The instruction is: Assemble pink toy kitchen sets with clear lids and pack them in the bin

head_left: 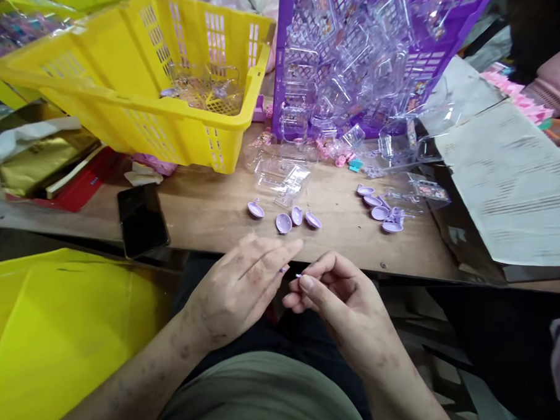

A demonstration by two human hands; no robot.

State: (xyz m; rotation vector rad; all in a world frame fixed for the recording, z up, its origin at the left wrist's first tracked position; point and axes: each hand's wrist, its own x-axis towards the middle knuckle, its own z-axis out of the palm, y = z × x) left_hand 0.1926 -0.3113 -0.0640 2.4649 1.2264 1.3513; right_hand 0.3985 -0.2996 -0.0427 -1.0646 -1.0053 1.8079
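Just off the table's front edge, my left hand (pixel 246 282) is curled with its back upward. A speck of purple shows at its fingertips, the rest hidden behind the fingers. Facing it, my right hand (pixel 334 288) pinches a tiny purple plastic piece (pixel 298 276) between thumb and forefinger. Beyond my hands lie several small purple oval cups, among them a round one (pixel 283 223) and a tilted one (pixel 256 210). Farther right is a cluster of similar purple cups (pixel 379 213) with a purple piece of irregular shape (pixel 395 215) among them.
A yellow basket (pixel 165 125) and a purple basket (pixel 281 80) of clear plastic packs stand behind. Clear trays (pixel 283 176) lie before them. At left are a phone (pixel 142 219) and a yellow bin (pixel 57 331); at right, a cardboard box (pixel 515 181).
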